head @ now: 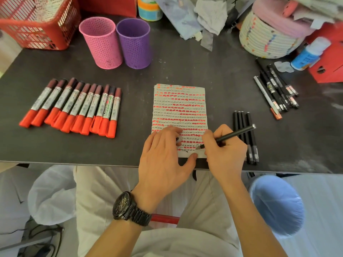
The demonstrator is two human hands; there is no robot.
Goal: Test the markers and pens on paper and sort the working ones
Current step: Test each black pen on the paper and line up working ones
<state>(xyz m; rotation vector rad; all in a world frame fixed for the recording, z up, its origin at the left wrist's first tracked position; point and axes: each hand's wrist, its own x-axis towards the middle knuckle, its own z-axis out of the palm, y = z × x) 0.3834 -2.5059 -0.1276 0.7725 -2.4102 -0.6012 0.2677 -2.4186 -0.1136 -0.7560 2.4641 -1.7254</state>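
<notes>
Dark counter (185, 71), scribbled paper (179, 108) dead centre. The left hand (163, 156) lies flat on its lower edge, fingers (172, 129) straight and relaxed, pinning the sheet so it can't slide. The right hand (224, 153) curls round a black pen (233, 134), tip down on the bottom line, testing. Red markers (74, 106) wait in a row at left; four black pens (243, 121) lie just beside the writing hand, likely sorted.

Red-capped markers (74, 106), pink cup (101, 42), purple cup (134, 43), black pens (246, 134), paper (180, 115) striped red
</notes>
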